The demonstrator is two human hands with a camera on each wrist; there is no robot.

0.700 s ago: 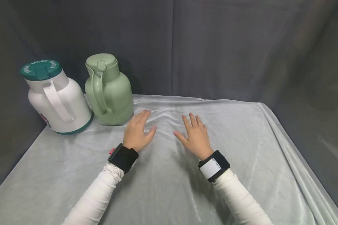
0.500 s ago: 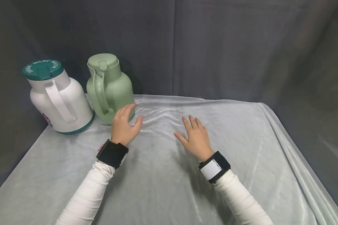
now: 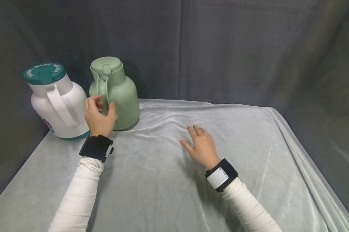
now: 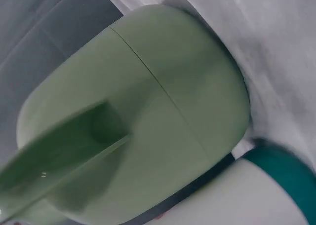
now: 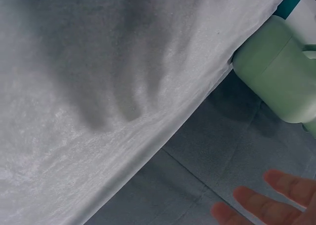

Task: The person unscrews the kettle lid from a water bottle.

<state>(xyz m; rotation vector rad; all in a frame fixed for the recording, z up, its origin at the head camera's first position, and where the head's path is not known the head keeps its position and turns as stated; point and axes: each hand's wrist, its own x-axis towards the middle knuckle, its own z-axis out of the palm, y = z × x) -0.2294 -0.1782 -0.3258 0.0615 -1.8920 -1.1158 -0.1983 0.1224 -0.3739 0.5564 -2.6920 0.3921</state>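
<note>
Backing grey cloth [image 3: 154,193]: dark curtain [image 3: 235,51] | unclenched: right hand [image 3: 203,147], left hand [image 3: 99,120] by green jug [image 3: 125,100]

Slightly blurred, the left hand [image 3: 100,120] hides part of the handle [image 4: 59,151] of the green jug [image 3: 125,103] from the head view, while the right wrist view's edge crops the right hand [image 3: 204,149] and, beyond it, the white jug [image 5: 303,20].

Worn: wrinkled white sleeves [image 3: 75,195], black wrist cuffs [image 3: 94,147]; the right cuff [image 3: 230,168] bears a white, roughly rectangular patch [image 3: 217,178].
</note>
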